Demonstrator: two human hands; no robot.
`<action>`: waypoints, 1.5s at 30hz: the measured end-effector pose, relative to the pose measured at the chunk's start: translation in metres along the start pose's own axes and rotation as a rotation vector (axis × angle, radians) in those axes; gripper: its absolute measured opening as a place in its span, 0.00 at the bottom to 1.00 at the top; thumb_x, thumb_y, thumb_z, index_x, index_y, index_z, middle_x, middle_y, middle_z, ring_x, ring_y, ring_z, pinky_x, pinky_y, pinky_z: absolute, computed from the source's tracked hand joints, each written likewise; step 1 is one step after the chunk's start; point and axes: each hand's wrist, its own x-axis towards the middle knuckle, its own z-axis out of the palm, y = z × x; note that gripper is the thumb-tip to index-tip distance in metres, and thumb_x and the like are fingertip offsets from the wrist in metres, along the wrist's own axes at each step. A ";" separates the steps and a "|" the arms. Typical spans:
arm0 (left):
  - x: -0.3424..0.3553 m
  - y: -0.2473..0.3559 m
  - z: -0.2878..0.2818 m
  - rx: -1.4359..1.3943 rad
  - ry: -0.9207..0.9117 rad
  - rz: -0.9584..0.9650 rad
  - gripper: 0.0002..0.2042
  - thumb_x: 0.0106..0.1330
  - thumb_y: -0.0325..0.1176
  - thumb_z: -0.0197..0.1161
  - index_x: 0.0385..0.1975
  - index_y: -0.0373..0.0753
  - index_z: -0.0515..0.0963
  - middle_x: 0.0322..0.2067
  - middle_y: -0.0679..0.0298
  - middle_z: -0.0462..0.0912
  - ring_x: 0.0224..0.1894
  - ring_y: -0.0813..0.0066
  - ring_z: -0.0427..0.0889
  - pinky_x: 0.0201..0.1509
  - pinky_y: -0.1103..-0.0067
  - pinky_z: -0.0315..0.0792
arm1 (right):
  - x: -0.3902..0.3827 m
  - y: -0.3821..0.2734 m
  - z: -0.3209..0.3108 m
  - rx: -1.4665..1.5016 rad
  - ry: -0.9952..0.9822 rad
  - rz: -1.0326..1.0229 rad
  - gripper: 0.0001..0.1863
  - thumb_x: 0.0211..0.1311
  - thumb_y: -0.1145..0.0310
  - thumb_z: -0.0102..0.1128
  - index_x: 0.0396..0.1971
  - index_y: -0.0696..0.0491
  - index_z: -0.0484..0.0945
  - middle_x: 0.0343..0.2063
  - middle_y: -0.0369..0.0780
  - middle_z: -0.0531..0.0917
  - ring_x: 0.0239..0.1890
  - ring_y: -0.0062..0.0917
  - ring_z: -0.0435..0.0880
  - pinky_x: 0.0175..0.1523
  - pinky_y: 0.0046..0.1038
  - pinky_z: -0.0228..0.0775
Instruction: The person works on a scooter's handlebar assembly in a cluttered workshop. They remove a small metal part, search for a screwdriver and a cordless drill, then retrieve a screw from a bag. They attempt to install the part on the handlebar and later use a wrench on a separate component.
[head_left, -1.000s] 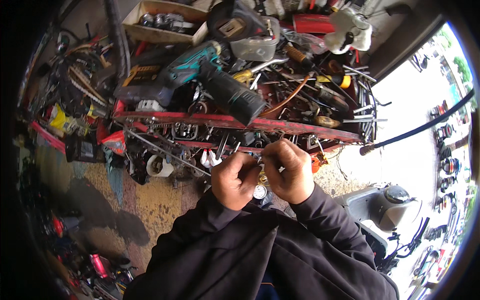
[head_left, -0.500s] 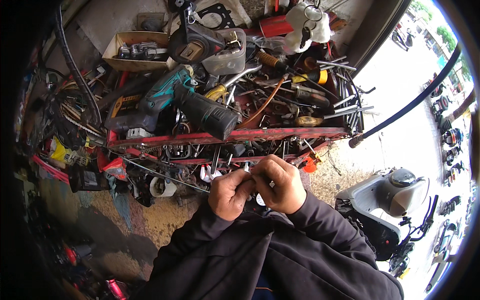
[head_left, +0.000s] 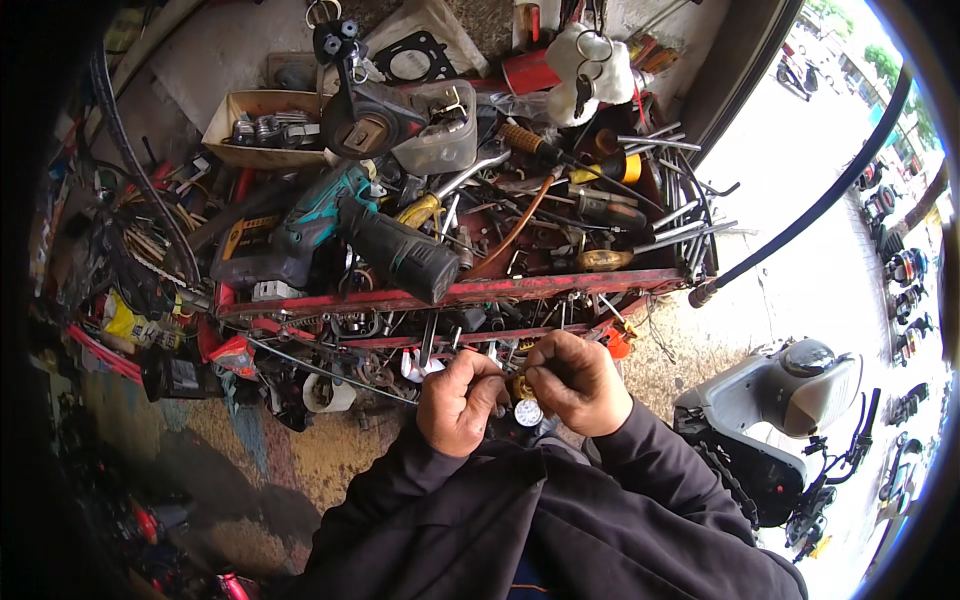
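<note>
My left hand point(head_left: 458, 402) is closed in a pinch, thumb against the curled fingers. Close beside it, my right hand point(head_left: 580, 384) is also closed, thumb and forefinger pressed together. Whatever the fingertips hold is too small to make out. In the gap between the hands shows a brass-coloured fitting point(head_left: 520, 386) above a small round gauge with a white dial point(head_left: 528, 412). I cannot tell whether either hand touches these. Just beyond my hands runs the red metal tool rack point(head_left: 560, 287).
A teal and black power drill point(head_left: 400, 250) lies across the rack among screwdrivers and metal rods. A cardboard box of sockets point(head_left: 225, 145) and a clear plastic tub point(head_left: 440, 150) stand behind. Keys hang from a white fluffy charm point(head_left: 590, 75). A black hose point(head_left: 820, 215) arcs at right, above a grey scooter point(head_left: 770, 400).
My hands have moved apart, the right one slightly rightward and both a little lower in view. The brass fitting and gauge dial now show between them. The whole view has shifted slightly.
</note>
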 end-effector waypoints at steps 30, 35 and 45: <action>0.001 -0.012 0.024 -0.096 -0.021 -0.103 0.06 0.75 0.29 0.57 0.35 0.35 0.74 0.21 0.68 0.78 0.22 0.84 0.74 0.27 0.83 0.69 | -0.007 0.024 -0.025 0.760 -0.096 0.476 0.07 0.69 0.70 0.61 0.36 0.56 0.73 0.25 0.40 0.79 0.16 0.21 0.76 0.19 0.24 0.70; 0.002 -0.014 0.028 -0.069 -0.005 -0.083 0.06 0.75 0.30 0.57 0.35 0.35 0.74 0.21 0.69 0.78 0.22 0.85 0.74 0.27 0.83 0.69 | -0.009 0.021 -0.022 0.565 -0.033 0.347 0.06 0.72 0.72 0.58 0.36 0.57 0.72 0.24 0.39 0.78 0.17 0.20 0.76 0.21 0.21 0.70; 0.004 -0.017 0.033 -0.008 -0.004 -0.032 0.07 0.75 0.33 0.58 0.38 0.35 0.73 0.25 0.68 0.80 0.24 0.86 0.74 0.28 0.85 0.70 | -0.015 0.015 -0.015 -0.224 0.141 -0.012 0.02 0.60 0.80 0.62 0.32 0.59 0.80 0.24 0.43 0.84 0.27 0.28 0.85 0.35 0.28 0.77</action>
